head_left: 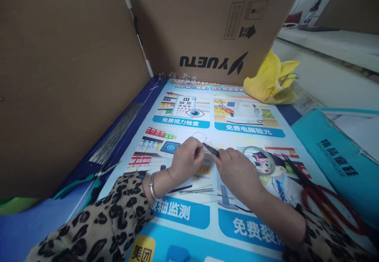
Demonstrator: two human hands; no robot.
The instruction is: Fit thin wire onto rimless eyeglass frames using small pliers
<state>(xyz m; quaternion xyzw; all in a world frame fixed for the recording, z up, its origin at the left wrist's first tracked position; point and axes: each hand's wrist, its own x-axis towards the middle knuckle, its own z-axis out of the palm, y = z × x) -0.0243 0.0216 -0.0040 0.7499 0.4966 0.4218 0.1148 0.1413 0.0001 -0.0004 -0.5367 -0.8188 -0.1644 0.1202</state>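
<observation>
My left hand is closed in a pinch near the middle of the poster, fingertips on a thin wire. A fine loop of this wire stands out just above the fingertips. My right hand is closed round dark needle-nose pliers; their handles are hidden in the palm. The pliers' tip points left and meets the wire beside my left fingers. Several cut wire pieces lie on the poster below the hands. A round coil or roll lies right of my right hand.
Teal-handled pliers and a bundle of straight wires lie at left. Red-handled scissors and a teal box are at right. Cardboard panels stand behind, with small wire pieces and a yellow bag beside them.
</observation>
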